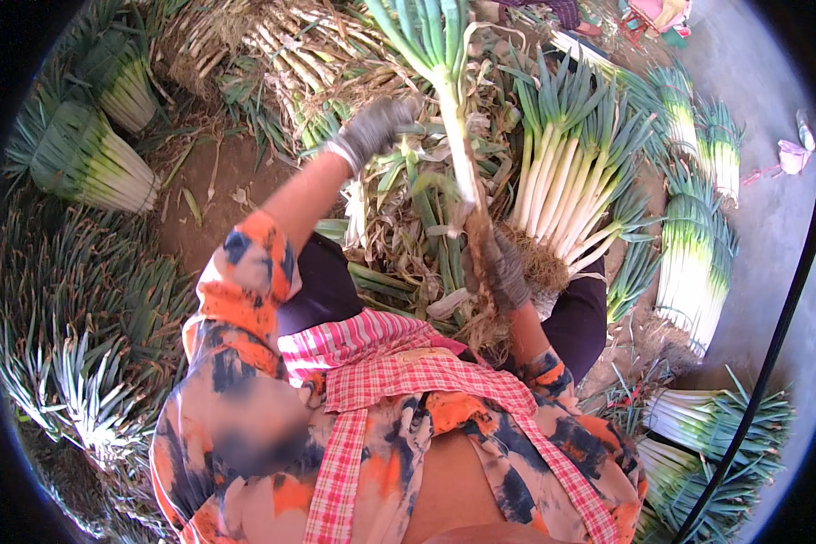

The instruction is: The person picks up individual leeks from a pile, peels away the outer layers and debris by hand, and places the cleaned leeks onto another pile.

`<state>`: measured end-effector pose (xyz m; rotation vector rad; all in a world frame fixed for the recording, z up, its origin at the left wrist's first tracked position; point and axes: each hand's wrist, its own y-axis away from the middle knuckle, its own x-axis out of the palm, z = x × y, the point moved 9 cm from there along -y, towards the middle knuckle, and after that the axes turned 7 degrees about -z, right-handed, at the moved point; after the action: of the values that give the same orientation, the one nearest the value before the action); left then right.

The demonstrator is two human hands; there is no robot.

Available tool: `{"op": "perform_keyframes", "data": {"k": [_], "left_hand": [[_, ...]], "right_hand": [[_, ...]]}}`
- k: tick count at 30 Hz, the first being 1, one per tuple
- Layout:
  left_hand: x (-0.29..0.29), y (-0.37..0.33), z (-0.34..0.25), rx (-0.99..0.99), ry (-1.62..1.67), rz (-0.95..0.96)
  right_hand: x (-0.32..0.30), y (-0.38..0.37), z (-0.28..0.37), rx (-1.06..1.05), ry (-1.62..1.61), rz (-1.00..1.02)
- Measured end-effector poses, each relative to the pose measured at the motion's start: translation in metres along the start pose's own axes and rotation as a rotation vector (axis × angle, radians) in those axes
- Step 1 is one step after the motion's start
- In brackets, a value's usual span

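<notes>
Snugly, as far as I can see, the fingers of my gloved right hand [506, 276] are curled around the lower end of a long leek [461, 154], where brown, soil-stained skin hangs on the shank just above the roots. My gloved left hand [376, 130] is up beside the stem, toward the top centre of the frame; it is blurred, and I cannot tell whether its fingers are pinching a strip of leaf or have nothing in them. The leek itself leans through the upper middle of the frame, green leaves at the top edge, roots down toward my checked apron [431, 376].

To strip it well, I judge, I should hold the root end steady without squeezing the white shank, catch only the loose outer layer, and draw it along the stem in one even pull, so the sound leaves don't split or snap. Knocking soil off the roots would help too.

Beyond my fingers, a litter of peeled leaves [422, 213] covers the centre. Just right of it, clean leeks [562, 181] lie with their roots together by my right knee. A heap of untrimmed stalks [290, 45] fills the upper part of the frame, tied bundles [694, 263] line the right side, and a larger bundle [91, 163] sits at upper left.
</notes>
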<state>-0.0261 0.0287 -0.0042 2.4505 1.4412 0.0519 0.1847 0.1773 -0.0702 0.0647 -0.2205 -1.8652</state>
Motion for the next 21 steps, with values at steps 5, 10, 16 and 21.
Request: {"op": "perform_keyframes", "data": {"k": [5,10,16,21], "left_hand": [[-0.015,-0.035,0.001,0.020,0.668,0.014],[-0.002,-0.030,0.008,0.050,0.731,0.121],[-0.030,-0.025,0.003,0.124,0.675,-0.005],[-0.067,-0.043,0.000,0.266,0.495,-0.187]], "right_hand": [[0.017,0.008,-0.027,0.038,0.144,0.078],[0.056,-0.071,0.070,-0.203,-0.065,-0.150],[0.073,-0.118,0.033,-0.065,0.068,-0.085],[0.000,-0.067,-0.173,-0.053,1.273,0.273]]}}
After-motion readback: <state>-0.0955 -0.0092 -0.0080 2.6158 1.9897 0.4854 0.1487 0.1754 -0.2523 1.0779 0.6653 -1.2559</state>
